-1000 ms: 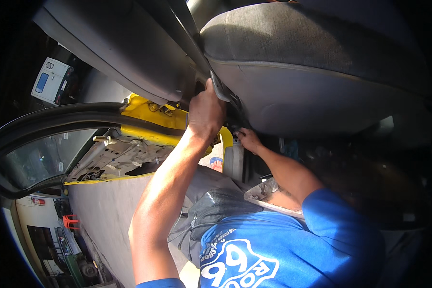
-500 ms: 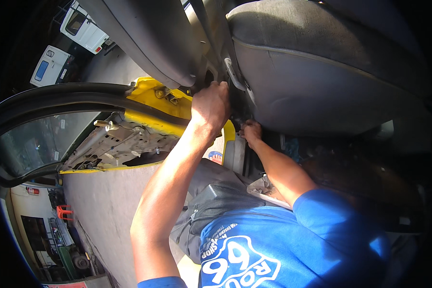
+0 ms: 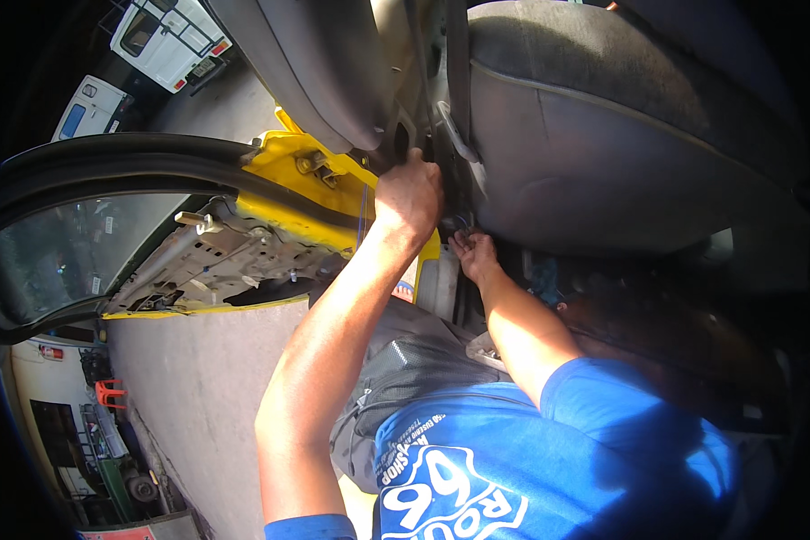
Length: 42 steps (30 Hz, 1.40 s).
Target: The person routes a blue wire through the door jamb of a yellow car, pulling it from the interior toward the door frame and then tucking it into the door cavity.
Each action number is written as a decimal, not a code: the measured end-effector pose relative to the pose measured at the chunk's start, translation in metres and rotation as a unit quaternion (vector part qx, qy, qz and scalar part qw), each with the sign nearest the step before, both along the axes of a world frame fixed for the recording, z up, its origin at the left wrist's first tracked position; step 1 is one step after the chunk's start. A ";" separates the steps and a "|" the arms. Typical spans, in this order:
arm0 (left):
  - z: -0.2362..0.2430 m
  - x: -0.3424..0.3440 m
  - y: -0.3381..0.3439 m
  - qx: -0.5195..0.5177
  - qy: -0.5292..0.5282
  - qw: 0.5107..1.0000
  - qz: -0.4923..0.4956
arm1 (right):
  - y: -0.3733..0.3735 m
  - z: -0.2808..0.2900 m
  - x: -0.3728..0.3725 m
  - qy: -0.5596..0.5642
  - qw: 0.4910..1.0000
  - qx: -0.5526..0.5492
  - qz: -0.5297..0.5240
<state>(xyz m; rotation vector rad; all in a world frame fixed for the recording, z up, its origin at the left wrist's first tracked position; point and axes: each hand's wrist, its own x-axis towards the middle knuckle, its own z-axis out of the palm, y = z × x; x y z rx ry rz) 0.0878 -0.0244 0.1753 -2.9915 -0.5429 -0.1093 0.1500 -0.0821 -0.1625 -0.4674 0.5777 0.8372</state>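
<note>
My left hand (image 3: 409,196) is closed at the foot of the car's door pillar, beside the lower end of the grey trim (image 3: 319,76). Its fingertips are hidden behind the knuckles, so what they grip does not show. Lower and to the right, my right hand (image 3: 474,256) has its fingers curled together at the dark gap near the sill. Something small may be between them, too dark to make out. Just above the hands hangs a seat belt (image 3: 456,67), with a grey loop-shaped fitting (image 3: 454,133) against the seat.
A dark grey car seat (image 3: 603,144) fills the upper right. On the left stands an open yellow door (image 3: 301,193) with its inner panel bare. A blue object (image 3: 544,279) lies in the shaded footwell. Outside are white vans (image 3: 166,45) and an orange stool (image 3: 110,393).
The view has shifted slightly, moving the seat and trim to the right. My right hand has turned so that more of its curled fingers shows. My left hand stays at the pillar's foot.
</note>
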 end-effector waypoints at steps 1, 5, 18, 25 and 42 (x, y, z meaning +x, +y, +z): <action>0.000 -0.001 0.001 -0.003 0.008 1.000 -0.005 | 0.000 0.003 0.003 0.009 1.000 -0.003 -0.010; -0.003 -0.009 0.002 -0.026 -0.018 0.999 -0.006 | 0.001 0.018 0.002 -0.021 1.000 0.015 0.009; -0.007 -0.005 0.001 0.020 -0.005 1.000 0.002 | 0.007 0.027 -0.009 -0.226 0.959 -0.170 0.037; -0.021 -0.006 0.006 0.010 -0.013 1.000 -0.014 | 0.014 0.025 -0.008 -0.309 0.905 -0.277 0.088; 0.018 -0.021 -0.005 -0.034 -0.087 0.996 -0.002 | 0.024 0.027 -0.005 -0.181 0.977 -0.081 0.079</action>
